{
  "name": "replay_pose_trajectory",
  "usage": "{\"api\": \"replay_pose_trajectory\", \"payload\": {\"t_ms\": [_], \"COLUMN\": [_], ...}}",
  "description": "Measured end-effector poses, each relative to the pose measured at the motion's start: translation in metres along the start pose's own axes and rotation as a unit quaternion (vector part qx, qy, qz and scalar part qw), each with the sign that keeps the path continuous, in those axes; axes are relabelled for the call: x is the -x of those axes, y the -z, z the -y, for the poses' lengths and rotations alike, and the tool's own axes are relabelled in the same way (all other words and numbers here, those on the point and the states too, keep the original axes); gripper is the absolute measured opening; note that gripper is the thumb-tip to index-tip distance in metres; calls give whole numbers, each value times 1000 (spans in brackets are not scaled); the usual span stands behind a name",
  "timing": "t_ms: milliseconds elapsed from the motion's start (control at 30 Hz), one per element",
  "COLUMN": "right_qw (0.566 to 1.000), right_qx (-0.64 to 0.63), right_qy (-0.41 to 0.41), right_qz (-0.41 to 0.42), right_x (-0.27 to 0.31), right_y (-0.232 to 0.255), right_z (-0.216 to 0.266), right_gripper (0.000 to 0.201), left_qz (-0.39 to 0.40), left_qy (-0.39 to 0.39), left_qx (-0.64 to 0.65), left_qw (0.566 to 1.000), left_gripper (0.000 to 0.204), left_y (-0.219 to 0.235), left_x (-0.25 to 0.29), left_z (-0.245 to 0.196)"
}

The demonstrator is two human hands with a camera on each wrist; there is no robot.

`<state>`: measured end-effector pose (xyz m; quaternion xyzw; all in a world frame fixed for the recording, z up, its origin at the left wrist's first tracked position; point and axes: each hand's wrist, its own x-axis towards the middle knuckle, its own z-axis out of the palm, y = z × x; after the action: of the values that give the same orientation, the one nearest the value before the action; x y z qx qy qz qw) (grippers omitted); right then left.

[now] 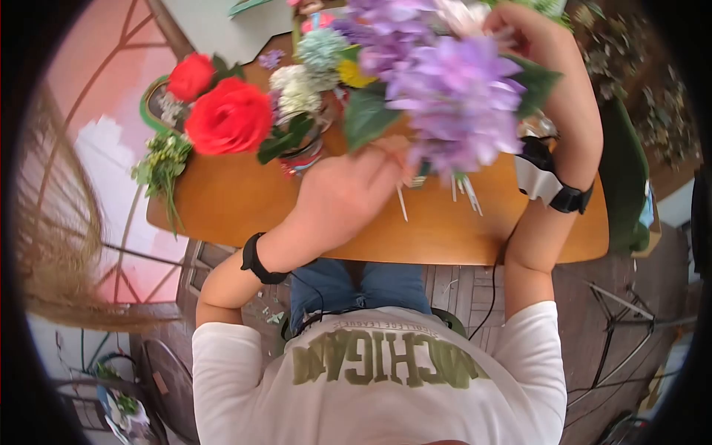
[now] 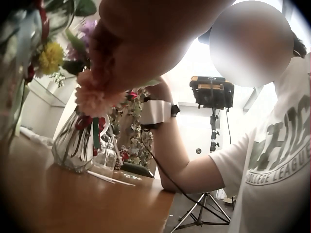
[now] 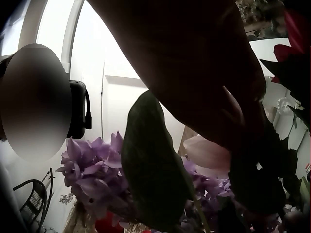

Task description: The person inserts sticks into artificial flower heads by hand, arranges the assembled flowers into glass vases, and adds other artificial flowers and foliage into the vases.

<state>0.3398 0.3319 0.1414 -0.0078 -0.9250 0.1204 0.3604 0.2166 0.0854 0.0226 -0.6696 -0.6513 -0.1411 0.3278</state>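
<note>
My left hand (image 1: pixel 345 196) reaches low in front of the bouquet, and its bent fingers pinch a pink carnation (image 2: pixel 90 97) at the bloom. My right hand (image 1: pixel 534 37) is raised at the far side, fingers curled at a pale pink flower (image 3: pixel 209 155); its fingertips are partly hidden by leaves. Large purple blossoms (image 1: pixel 460 104) and a broad green leaf (image 3: pixel 150 160) fill the space between both hands. Below them stands a clear glass vase (image 2: pixel 65 153) of stems, with red and green ribbon at its neck.
Left on the wooden table (image 1: pixel 245 211), red roses (image 1: pixel 228 116), white and teal blooms stand in another arrangement. A green sprig (image 1: pixel 165 167) hangs over the table edge. Thin white sticks (image 2: pixel 111 178) lie beside the vase. A cable (image 1: pixel 495 293) trails from the right wrist.
</note>
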Motion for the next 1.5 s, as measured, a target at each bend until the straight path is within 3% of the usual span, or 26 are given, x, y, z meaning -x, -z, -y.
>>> {"api": "replay_pose_trajectory", "payload": {"t_ms": [33,67,133,167,200,267,300,333,400,467,533,567,667,867,900,933,1000,1067,1133,1200,1233,1333,1500], "right_qw": [998,997,998,998,998,987,971,970,986,980,975,975,976,961,962,962,966,966,962,965,972,968,968], "right_qx": [-10,-47,-46,-58,-46,-157,-205,-189,-110,-85,-77,-75,-44,-30,-26,-16,-35,-29,-22,-43,-19,19,16], "right_qy": [-34,60,30,-19,33,-23,-125,-150,-115,-132,-125,-125,-121,-192,-166,-131,-128,-120,-118,-121,-116,-124,-114], "right_qz": [46,12,15,20,16,8,12,14,-56,-124,-164,-168,-174,-198,-214,-241,-220,-228,-244,-230,-205,-219,-222], "right_x": [-2,-3,0,2,4,5,6,3,2,4,4,5,5,5,7,1,10,6,7,8,10,6,12], "right_y": [-4,-13,-16,-19,-17,-16,-14,-7,-1,1,6,6,2,-13,-14,-19,-11,-16,-18,-18,-15,-20,-10], "right_z": [-2,-16,5,11,16,26,33,29,12,14,14,13,15,30,22,26,2,0,-5,-9,-8,2,-5], "right_gripper": [16,21,20,20,23,28,35,35,35,29,24,24,21,16,15,16,17,17,18,17,18,18,17], "left_qz": [-13,-12,-86,-94,-96,-87,-73,-58,-165,-205,-263,-270,-298,-323,-324,-325,-369,-364,-353,-336,-344,-287,-279], "left_qy": [-53,-42,-73,-73,-67,-60,-5,48,168,321,435,413,454,322,287,250,224,225,217,130,103,129,71], "left_qx": [11,5,84,112,108,92,42,-6,-62,24,156,183,315,195,217,239,299,301,308,229,219,218,234], "left_qw": [998,999,990,987,987,990,996,997,970,924,847,850,778,868,875,880,851,852,856,904,907,924,929], "left_gripper": [26,26,28,25,25,24,23,22,19,18,17,18,21,16,17,18,21,21,21,20,20,15,17], "left_y": [8,16,34,41,48,60,64,65,60,57,51,51,38,8,0,-10,-35,-49,-53,-56,-66,-68,-64], "left_x": [11,21,44,61,78,117,141,164,190,215,226,226,214,90,75,62,30,12,7,4,1,5,4], "left_z": [5,8,10,17,26,47,56,66,90,125,161,180,232,267,276,286,294,286,282,275,275,268,270]}}
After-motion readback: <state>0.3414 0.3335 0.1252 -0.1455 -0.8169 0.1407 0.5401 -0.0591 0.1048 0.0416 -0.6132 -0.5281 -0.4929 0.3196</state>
